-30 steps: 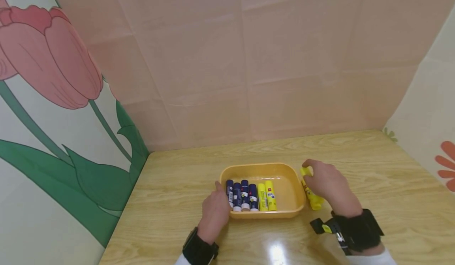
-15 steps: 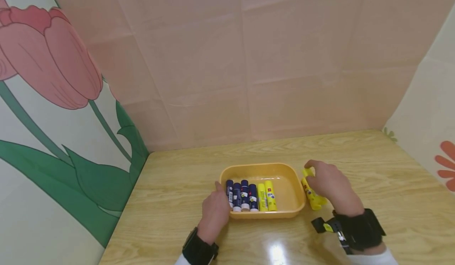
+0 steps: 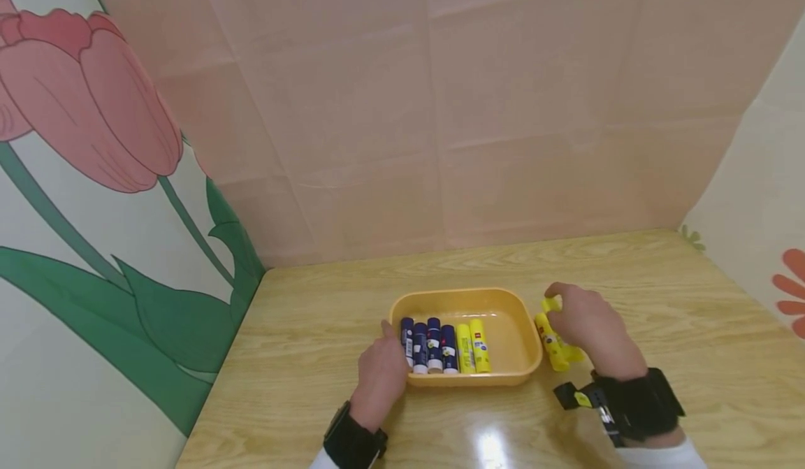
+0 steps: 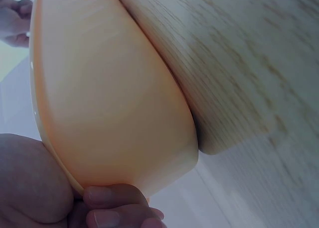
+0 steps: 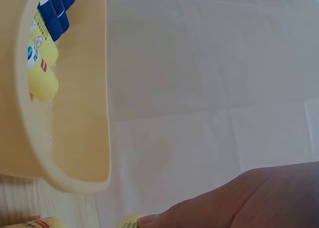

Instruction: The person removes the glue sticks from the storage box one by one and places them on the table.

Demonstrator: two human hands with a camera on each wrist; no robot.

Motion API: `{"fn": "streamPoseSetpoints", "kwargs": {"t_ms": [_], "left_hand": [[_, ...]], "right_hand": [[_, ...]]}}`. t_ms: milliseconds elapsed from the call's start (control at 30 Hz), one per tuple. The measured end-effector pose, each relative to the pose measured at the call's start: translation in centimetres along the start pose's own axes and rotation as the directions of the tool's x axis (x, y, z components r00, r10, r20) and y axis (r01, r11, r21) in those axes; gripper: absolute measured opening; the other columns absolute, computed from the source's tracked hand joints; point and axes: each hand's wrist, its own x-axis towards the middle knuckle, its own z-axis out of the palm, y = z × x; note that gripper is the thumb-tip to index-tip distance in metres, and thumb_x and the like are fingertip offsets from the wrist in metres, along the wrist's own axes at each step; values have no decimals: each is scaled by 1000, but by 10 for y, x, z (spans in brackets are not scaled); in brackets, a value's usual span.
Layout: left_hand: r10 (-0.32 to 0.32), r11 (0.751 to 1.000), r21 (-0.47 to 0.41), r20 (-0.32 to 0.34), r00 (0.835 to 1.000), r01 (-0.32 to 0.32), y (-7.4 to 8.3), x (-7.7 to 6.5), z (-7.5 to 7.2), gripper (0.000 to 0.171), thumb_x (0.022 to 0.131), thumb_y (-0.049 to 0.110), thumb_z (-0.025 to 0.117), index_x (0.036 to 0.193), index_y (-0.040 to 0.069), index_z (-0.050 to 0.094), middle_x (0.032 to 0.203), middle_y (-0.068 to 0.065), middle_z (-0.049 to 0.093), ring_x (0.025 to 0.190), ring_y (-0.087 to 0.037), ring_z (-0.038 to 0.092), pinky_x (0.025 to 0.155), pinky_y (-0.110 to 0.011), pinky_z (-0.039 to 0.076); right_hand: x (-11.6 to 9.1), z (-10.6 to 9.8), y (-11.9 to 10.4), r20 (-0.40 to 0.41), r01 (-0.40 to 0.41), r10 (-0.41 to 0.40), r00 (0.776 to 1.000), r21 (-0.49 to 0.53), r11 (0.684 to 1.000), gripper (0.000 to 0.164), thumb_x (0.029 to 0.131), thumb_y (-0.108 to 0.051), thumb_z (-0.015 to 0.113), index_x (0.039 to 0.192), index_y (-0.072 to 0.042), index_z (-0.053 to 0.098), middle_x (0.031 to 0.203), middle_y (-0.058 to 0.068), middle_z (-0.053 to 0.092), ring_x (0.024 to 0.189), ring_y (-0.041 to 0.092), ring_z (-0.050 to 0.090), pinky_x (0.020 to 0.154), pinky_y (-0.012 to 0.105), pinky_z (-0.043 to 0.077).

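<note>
A yellow-orange plastic tray [image 3: 509, 329] stands on the table. In it, several dark blue glue sticks [image 3: 434, 347] and two yellow glue sticks [image 3: 480, 347] lie side by side. My left hand [image 3: 382, 368] grips the tray's left front corner; the left wrist view has the thumb and curled fingers [image 4: 117, 203] on either side of the rim. Beyond the tray's right side, my right hand [image 3: 588, 326] pinches a yellow glue stick [image 3: 571, 354], mostly hidden by the hand. Another yellow glue stick [image 3: 550, 343] lies between it and the tray.
The wood-patterned table [image 3: 302, 357] meets a pinkish sheet [image 3: 377, 119] at the back. A tulip-printed panel [image 3: 82, 98] rises at the left, and a pale panel [image 3: 773, 175] at the right.
My right hand has shifted slightly right with its yellow glue stick, drawing apart from the one beside the tray. The left hand and the tray have stayed put.
</note>
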Motion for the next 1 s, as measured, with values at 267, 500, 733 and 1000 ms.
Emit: {"fn": "streamPoseSetpoints", "kwargs": {"t_ms": [267, 500, 733, 1000], "left_hand": [[-2, 1000, 22, -11, 1000, 2, 2, 1, 1, 63, 95, 7, 61, 150, -8, 35, 81, -18, 63, 64, -21, 57, 61, -37, 54], [-21, 1000, 18, 7, 1000, 21, 2, 0, 2, 65, 94, 8, 63, 150, -7, 34, 84, -18, 64, 66, -21, 58, 63, -37, 54], [2, 1000, 17, -11, 1000, -2, 1, -1, 1, 63, 93, 8, 62, 148, -10, 36, 90, -22, 67, 75, -27, 65, 70, -43, 56], [-2, 1000, 15, -27, 1000, 2, 3, -1, -1, 62, 94, 8, 61, 148, -10, 37, 89, -21, 67, 73, -26, 64, 70, -42, 56]], "right_hand": [[4, -1, 8, 10, -13, 13, 1000, 10, 1000, 51, 90, -12, 57, 135, 9, 47, 114, 33, 57, 80, 32, 54, 60, 35, 45], [7, 1, 16, 7, -13, 13, 1000, -6, 1000, 51, 89, -12, 57, 134, 10, 48, 121, 37, 55, 84, 34, 54, 63, 39, 48], [12, 2, 23, 28, -18, 18, 999, 6, 1000, 52, 89, -11, 57, 136, 10, 46, 115, 34, 58, 82, 33, 55, 61, 37, 47], [17, 1, 26, 53, -45, 44, 998, 13, 999, 52, 90, -9, 57, 137, 10, 44, 114, 34, 58, 83, 34, 56, 63, 40, 50]]}}
